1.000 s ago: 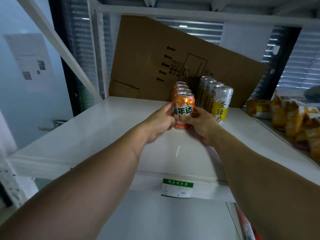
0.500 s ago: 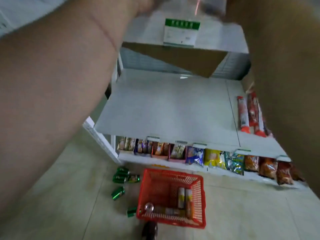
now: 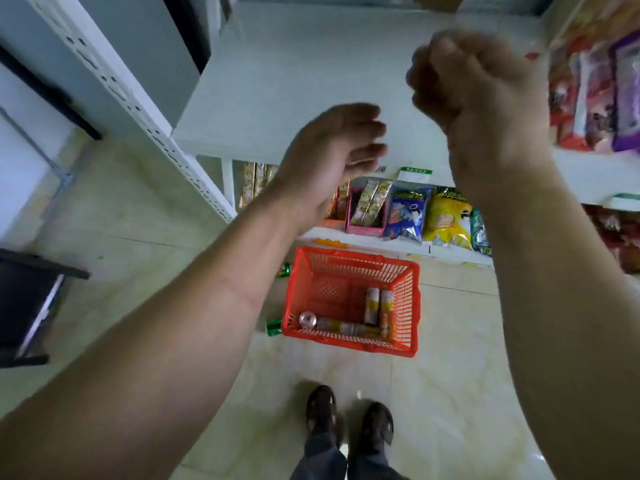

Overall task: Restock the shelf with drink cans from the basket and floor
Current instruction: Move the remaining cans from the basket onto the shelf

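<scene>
I see 2 shoes (image 3: 349,415) at the bottom. Next, the red basket (image 3: 410,306) on the floor w/ approx. 4 cans (image 3: 375,304) lying flat: 2 point at the shelf, others along the near wall. 2 green cans (image 3: 274,327) by its left side. My left hand (image 3: 332,157) is spread, empty. Right hand (image 3: 474,88) is curled, empty, over the white shelf (image 3: 277,91).
</scene>
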